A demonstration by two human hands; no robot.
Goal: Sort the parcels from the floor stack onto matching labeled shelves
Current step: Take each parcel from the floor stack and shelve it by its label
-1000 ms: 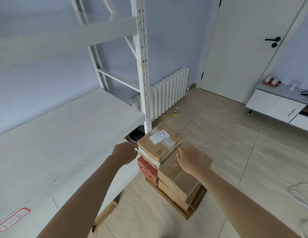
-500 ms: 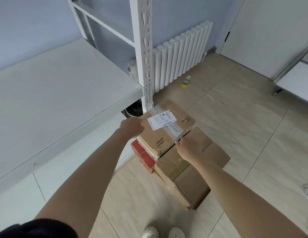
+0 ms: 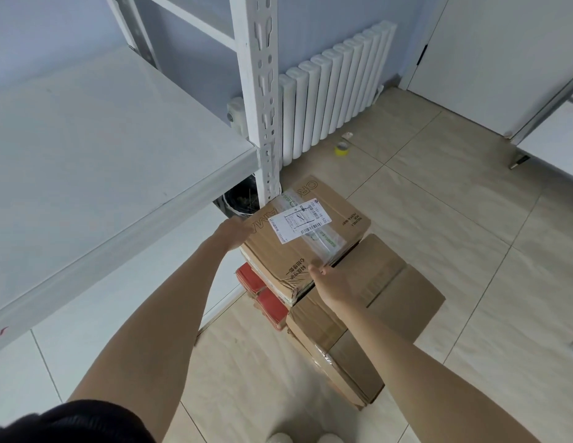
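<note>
Top parcel (image 3: 306, 238): brown carton, white label (image 3: 299, 224) on its lid, uppermost on the floor stack (image 3: 358, 314), just beside the rack post (image 3: 262, 100).
Left hand (image 3: 235, 232): at the parcel's left edge, fingers curled round it.
Right hand (image 3: 333, 284): at the parcel's near right corner, thumb on the lid, fingers hidden below; grip on both sides closed on the carton.
Red boxes (image 3: 266, 294): beneath the parcel, left side.
Shelf (image 3: 96, 148): white, left of the post.
Radiator (image 3: 333, 87): behind the post.
Tape roll (image 3: 342, 148): yellow, on the floor near the radiator.
</note>
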